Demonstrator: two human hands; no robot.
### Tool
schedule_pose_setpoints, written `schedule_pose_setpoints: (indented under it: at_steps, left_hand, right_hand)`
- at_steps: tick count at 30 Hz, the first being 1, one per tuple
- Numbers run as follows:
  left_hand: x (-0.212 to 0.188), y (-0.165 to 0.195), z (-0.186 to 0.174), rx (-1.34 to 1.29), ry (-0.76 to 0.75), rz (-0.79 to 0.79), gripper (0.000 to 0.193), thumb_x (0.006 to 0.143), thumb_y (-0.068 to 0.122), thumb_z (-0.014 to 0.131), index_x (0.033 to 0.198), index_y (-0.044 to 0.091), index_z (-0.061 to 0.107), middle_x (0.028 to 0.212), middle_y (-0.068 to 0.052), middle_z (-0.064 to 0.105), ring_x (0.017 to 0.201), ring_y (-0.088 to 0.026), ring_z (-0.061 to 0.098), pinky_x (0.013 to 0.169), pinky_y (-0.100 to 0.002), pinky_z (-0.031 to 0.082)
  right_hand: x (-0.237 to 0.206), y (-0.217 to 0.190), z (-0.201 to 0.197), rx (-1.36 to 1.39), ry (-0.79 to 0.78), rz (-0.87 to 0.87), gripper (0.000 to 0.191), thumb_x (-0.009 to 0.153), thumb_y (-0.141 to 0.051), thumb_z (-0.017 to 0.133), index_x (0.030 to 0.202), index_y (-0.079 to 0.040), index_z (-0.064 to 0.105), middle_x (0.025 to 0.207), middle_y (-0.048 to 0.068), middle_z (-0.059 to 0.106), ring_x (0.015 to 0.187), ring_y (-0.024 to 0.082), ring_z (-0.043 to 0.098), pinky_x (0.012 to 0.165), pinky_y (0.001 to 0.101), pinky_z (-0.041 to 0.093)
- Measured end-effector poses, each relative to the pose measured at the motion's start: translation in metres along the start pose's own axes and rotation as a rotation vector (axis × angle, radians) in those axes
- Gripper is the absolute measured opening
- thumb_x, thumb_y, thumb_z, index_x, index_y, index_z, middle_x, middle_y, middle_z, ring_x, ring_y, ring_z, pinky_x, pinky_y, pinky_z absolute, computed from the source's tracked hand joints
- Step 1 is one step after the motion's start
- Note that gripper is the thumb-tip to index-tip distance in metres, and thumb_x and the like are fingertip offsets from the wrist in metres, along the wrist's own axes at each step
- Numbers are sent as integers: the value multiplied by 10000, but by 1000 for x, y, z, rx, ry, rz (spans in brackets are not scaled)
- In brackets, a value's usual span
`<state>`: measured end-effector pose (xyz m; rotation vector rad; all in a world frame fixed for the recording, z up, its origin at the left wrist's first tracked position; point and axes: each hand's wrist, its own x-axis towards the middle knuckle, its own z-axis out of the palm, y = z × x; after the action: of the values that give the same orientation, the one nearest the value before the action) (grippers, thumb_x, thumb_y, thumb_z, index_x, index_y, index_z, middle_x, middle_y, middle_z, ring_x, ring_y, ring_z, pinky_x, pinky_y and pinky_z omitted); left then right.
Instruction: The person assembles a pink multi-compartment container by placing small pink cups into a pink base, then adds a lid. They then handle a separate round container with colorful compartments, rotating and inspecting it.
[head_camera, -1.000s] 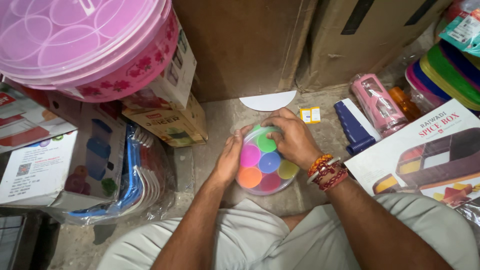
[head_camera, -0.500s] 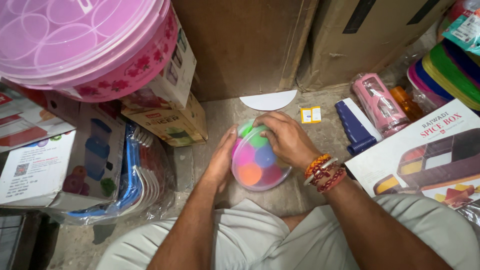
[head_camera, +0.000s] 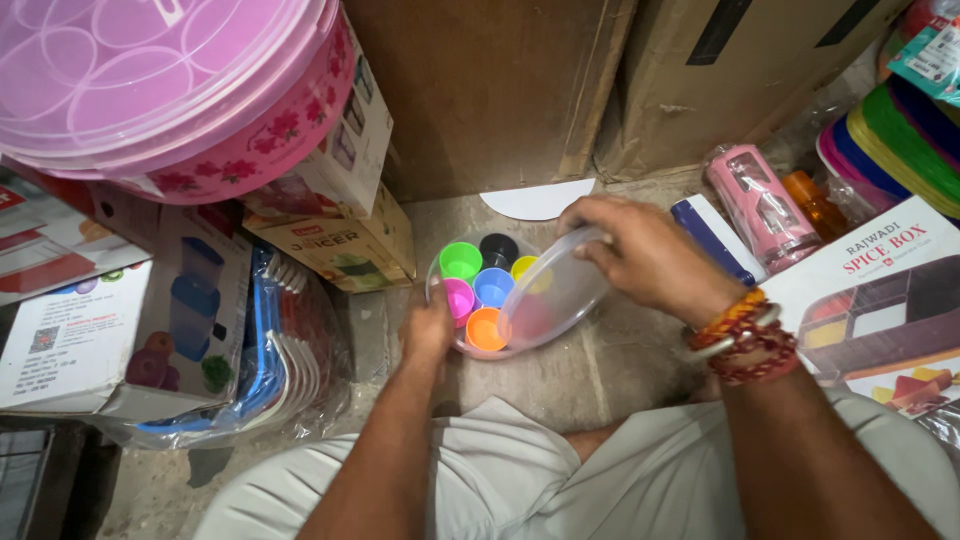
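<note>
Setting: bare grey concrete floor (head_camera: 600, 370) in a crowded storage corner, brown cardboard cartons (head_camera: 500, 90) filling the upper centre of the frame.

Right hand (head_camera: 645, 255), centre right: fingers closed on the rim of a clear round plastic lid (head_camera: 555, 295), held tilted, its lower edge at the container's right side. The thumb is hidden behind the lid. Red and orange thread bands with a metal bangle (head_camera: 735, 335) circle the wrist.

Left hand (head_camera: 428, 325), centre: closed against the left wall of a clear round plastic container (head_camera: 445, 262) resting on the floor; fingertips out of sight below the rim.

Contents of the container: small coloured cups (head_camera: 492, 288), green, black, yellow, pink, blue and orange. The yellow one and the right side are blurred through the lid.

Surroundings: white paper semicircle (head_camera: 540, 200) above the container; large pink translucent lidded tub (head_camera: 170, 90), upper left, cut off by the frame; printed product boxes (head_camera: 330, 220) beneath it; blue and white items in plastic wrap (head_camera: 270, 350), lower left, hard to make out; pink wrapped bottle (head_camera: 755, 205) and stacked coloured plates (head_camera: 890, 130), upper right, partly cropped.
</note>
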<state>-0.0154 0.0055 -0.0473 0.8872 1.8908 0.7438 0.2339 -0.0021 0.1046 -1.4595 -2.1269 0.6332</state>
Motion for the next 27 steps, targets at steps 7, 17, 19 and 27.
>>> schedule_pose_setpoints:
  at_steps: [7, 17, 19, 27]
  left_hand:
    - [-3, -6, 7, -259, -233, -49, 497, 969, 308, 543, 1412, 83, 523, 945, -53, 698, 694, -163, 662, 475, -294, 554]
    - [-16, 28, -12, -952, -562, -98, 750, 1003, 615, 422, 1479, 36, 435, 1434, -159, 549, 1292, -319, 591, 1120, -484, 472]
    - [-29, 40, -18, -1154, -744, -23, 807, 960, 628, 400, 1453, -5, 482, 1459, -199, 572, 1348, -346, 552, 1123, -518, 457]
    - [-49, 56, -31, -1054, -784, -220, 899, 922, 736, 341, 1473, 32, 432, 1376, -230, 583, 1328, -389, 545, 1076, -542, 482]
  right_hand:
    - [-10, -15, -17, 7, 189, 25, 234, 832, -65, 740, 1057, -43, 680, 1001, 161, 744, 962, 334, 732, 818, 411, 552]
    - [-19, -23, 40, -115, 294, -360, 249, 774, -33, 718, 1003, -41, 620, 976, 155, 697, 962, 387, 662, 845, 476, 518]
    - [-23, -25, 57, -135, 136, -342, 224, 837, -77, 719, 1046, -53, 642, 1021, 145, 705, 1046, 366, 666, 935, 466, 524]
    - [-33, -54, 100, -174, -125, -394, 774, 973, -485, 593, 1502, 51, 415, 1605, 236, 353, 1534, 349, 252, 1232, 555, 126]
